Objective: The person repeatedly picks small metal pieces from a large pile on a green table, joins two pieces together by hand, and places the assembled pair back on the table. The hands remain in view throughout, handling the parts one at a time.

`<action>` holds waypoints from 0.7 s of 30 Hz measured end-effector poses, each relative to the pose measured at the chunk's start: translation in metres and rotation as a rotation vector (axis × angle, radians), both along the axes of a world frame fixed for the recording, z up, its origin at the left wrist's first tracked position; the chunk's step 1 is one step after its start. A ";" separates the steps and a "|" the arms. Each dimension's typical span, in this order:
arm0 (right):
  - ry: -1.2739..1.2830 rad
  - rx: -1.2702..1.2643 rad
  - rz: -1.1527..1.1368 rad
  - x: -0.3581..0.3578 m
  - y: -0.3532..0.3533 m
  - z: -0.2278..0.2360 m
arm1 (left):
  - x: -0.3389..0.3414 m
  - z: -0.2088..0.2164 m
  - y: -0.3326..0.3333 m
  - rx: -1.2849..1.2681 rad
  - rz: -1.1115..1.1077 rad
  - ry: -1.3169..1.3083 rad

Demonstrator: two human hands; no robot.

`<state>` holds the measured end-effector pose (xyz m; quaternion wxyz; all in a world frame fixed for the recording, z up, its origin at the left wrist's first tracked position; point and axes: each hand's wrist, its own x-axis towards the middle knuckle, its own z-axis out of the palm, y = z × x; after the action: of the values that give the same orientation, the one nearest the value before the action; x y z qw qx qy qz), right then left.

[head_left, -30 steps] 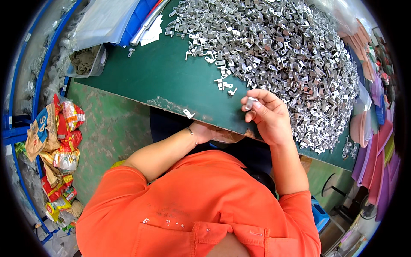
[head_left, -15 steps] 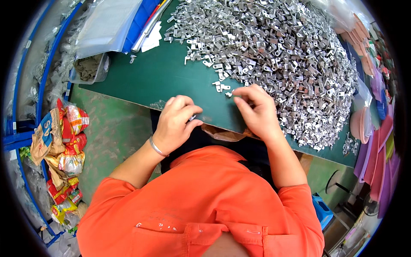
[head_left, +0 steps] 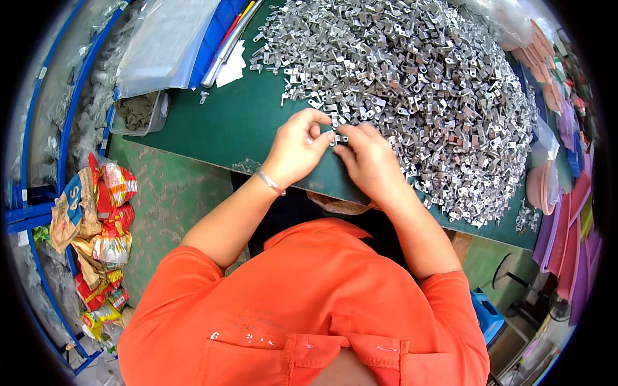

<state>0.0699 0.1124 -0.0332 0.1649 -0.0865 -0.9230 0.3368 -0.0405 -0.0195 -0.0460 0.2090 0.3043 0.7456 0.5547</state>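
Note:
A large heap of small silver metal brackets (head_left: 412, 83), bent pieces with holes in them, covers much of the green table. At the heap's near left edge my two hands meet, fingertips almost touching. My left hand (head_left: 301, 147), with a bangle (head_left: 270, 183) on its wrist, is closed in a pinch; its fingertips are at the small metal pieces, and the piece in them is mostly hidden. My right hand (head_left: 370, 161) has thumb and forefinger closed about a small metal bracket (head_left: 342, 139). A few loose brackets lie just beyond the fingertips.
The green table (head_left: 212, 122) has its edge before my body. A clear tub (head_left: 158, 116) with grey material, a blue bin (head_left: 209, 45) with plastic sheeting and a metal rod (head_left: 226, 51) stand at the left. Pink and purple sheets (head_left: 566, 244) hang right; crumpled bags (head_left: 103, 219) lie left.
My left hand has moved forward and right, from the table edge to the loose brackets. The right hand has shifted slightly left and nearer, so both hands now come together.

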 end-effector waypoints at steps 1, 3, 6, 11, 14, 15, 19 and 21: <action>-0.103 0.030 -0.013 -0.001 -0.003 -0.001 | -0.002 0.000 0.004 -0.106 -0.016 0.334; -0.064 -0.005 -0.016 0.001 0.002 -0.005 | -0.001 0.001 0.007 -0.109 -0.070 0.431; -0.081 -0.335 -0.092 0.009 0.012 0.005 | -0.002 0.002 0.001 -0.127 -0.109 0.414; 0.010 -0.185 -0.023 0.009 0.003 0.004 | -0.003 -0.005 -0.006 -0.030 -0.091 0.179; -0.034 -0.058 -0.011 0.004 -0.003 0.003 | -0.008 0.004 -0.013 0.150 -0.084 -0.509; -0.004 -0.106 -0.004 0.002 0.000 0.000 | -0.010 0.008 -0.016 0.208 -0.090 -0.808; -0.016 -0.291 0.022 0.003 0.008 0.005 | -0.012 0.000 -0.026 0.431 -0.235 -1.142; -0.030 -0.827 0.096 0.011 0.014 0.002 | -0.011 0.006 -0.026 0.441 -0.219 -1.249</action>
<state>0.0812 0.1266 -0.0312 0.0869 -0.1073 -0.7153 0.6851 -0.0515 -0.0451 -0.0401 0.5890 0.0357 0.3188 0.7418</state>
